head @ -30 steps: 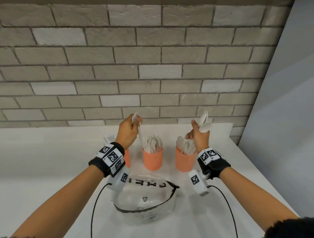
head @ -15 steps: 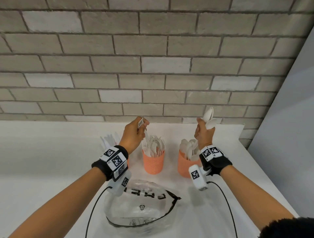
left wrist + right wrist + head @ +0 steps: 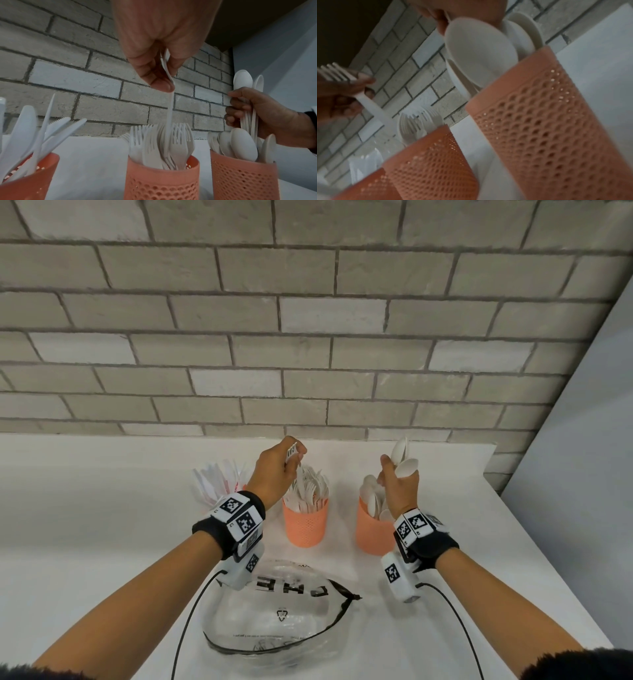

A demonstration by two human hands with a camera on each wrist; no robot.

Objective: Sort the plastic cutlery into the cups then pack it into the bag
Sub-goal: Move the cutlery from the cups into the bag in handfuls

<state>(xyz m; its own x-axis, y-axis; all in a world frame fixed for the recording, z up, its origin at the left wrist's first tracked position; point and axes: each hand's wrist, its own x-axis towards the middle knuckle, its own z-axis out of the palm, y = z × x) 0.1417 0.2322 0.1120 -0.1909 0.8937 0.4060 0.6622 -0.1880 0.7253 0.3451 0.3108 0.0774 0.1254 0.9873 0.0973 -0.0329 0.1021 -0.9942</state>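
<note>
Both raised hands have barely shifted: left hand (image 3: 274, 470) pinches a fork (image 3: 169, 108) (tines up), right hand (image 3: 400, 487) grips spoons (image 3: 404, 460).

From head height, the wide view looks forward and down over both forearms at the white counter (image 3: 102, 525) and brick wall (image 3: 308, 337). Each wrist camera sits low and close, angled up past the hands; the right one tilts. All three share the orange cups (image 3: 306, 523) (image 3: 162, 180) (image 3: 433, 162).

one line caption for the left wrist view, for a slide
Left hand pinches one fork above the fork cup while the right hand grips a bundle of spoons.
</note>
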